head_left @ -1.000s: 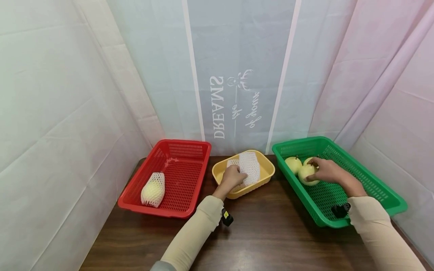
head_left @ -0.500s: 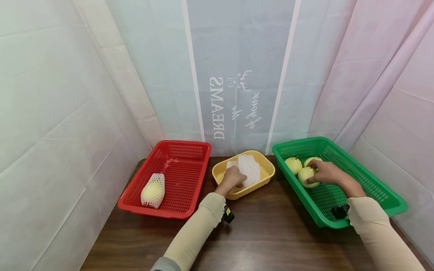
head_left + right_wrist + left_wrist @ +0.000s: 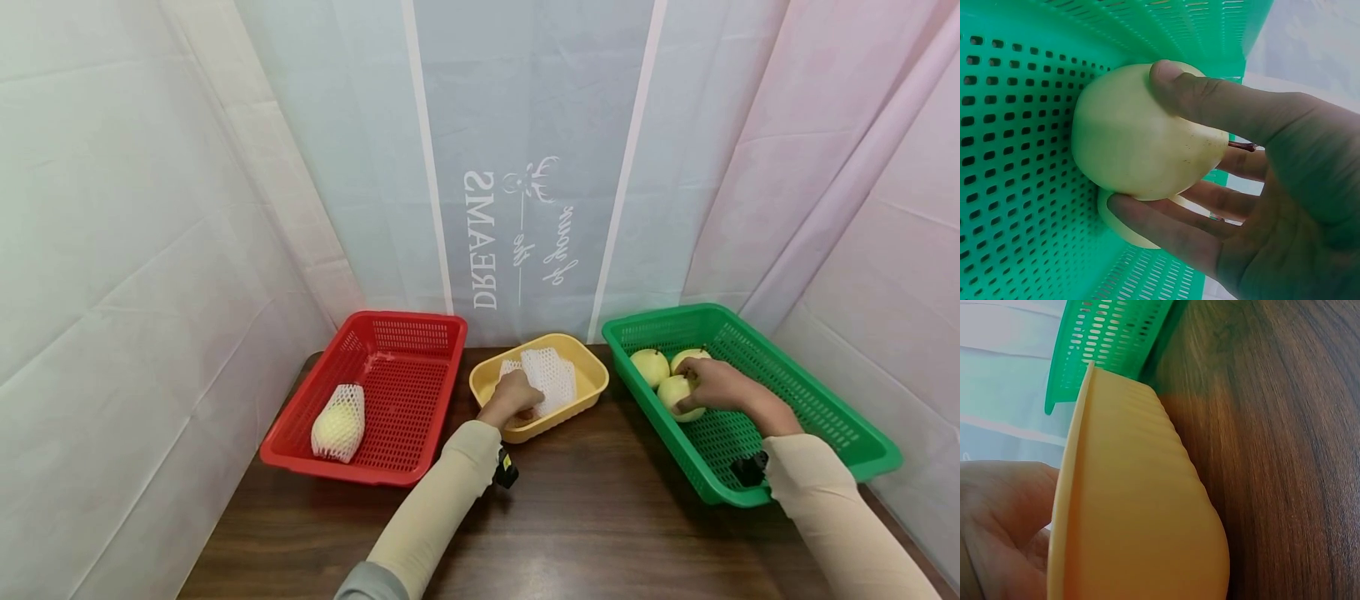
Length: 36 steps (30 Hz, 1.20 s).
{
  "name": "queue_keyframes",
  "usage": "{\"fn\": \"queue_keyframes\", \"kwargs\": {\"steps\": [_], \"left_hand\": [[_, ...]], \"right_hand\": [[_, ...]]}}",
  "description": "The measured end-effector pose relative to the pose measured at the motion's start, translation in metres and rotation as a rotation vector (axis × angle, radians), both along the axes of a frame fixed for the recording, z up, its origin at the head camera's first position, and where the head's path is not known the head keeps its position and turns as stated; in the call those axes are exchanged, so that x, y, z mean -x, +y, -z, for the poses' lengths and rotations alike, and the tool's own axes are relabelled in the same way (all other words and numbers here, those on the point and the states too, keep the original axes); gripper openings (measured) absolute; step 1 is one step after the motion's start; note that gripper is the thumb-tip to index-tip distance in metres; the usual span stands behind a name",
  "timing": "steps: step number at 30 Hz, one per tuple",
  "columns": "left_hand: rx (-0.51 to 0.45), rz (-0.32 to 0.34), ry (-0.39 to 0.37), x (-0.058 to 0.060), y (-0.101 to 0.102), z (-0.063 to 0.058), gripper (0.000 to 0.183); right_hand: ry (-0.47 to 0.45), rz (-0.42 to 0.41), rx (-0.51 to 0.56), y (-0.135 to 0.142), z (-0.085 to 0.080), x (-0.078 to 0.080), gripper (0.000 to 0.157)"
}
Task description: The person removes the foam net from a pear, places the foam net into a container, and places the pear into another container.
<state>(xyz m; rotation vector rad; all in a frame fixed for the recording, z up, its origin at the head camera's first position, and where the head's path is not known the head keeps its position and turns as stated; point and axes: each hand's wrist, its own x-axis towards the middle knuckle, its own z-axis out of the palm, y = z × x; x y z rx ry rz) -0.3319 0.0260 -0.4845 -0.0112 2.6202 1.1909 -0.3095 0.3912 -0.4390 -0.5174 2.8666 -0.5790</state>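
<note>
My left hand (image 3: 513, 395) reaches over the near rim into a yellow basket (image 3: 595, 392), its curled fingers pinching a white foam net sleeve (image 3: 553, 379). In the left wrist view the wall of that basket (image 3: 1135, 487) hides the fingertips. On the right, inside a green basket (image 3: 832, 425), my right hand (image 3: 716, 386) grips a pale yellow-green pear (image 3: 677, 397). The right wrist view shows thumb and fingers around this pear (image 3: 1141, 137), its dark stem pointing to the palm. Two more pears sit beside it, one at the left (image 3: 649, 367) and one behind (image 3: 691, 358).
At the left stands a red basket (image 3: 405, 400) holding a pear in a foam net (image 3: 337, 429). All three baskets rest on a dark wooden table (image 3: 600, 517). A printed curtain (image 3: 532, 125) hangs close behind them.
The gripped pear has shifted slightly left and toward me with my right hand, showing more of the pear behind. The foam net sleeve by my left hand has shifted a little left.
</note>
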Motion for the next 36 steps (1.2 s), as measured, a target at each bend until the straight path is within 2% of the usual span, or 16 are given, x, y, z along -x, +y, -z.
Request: {"fn": "queue_keyframes", "kwargs": {"steps": [6, 16, 22, 32, 36], "left_hand": [[-0.019, 0.011, 0.005, 0.0007, -0.002, 0.0038, 0.03], [-0.065, -0.019, -0.028, 0.0031, -0.0052, 0.0061, 0.026], [-0.065, -0.023, -0.025, 0.0041, -0.0049, 0.0094, 0.031], [-0.018, -0.015, 0.019, 0.003, -0.0053, 0.0097, 0.032], [0.028, -0.015, 0.075, 0.0023, -0.0058, 0.0108, 0.025]], "right_hand": [[-0.019, -0.003, -0.005, 0.0004, 0.0009, 0.0005, 0.076], [-0.055, -0.019, 0.006, 0.0039, 0.0036, 0.0015, 0.074], [-0.077, -0.007, 0.006, 0.0053, 0.0032, -0.0001, 0.076], [-0.086, -0.007, -0.004, 0.0054, -0.0003, -0.0011, 0.076], [-0.082, -0.01, -0.012, 0.005, -0.0008, -0.0012, 0.073]]}}
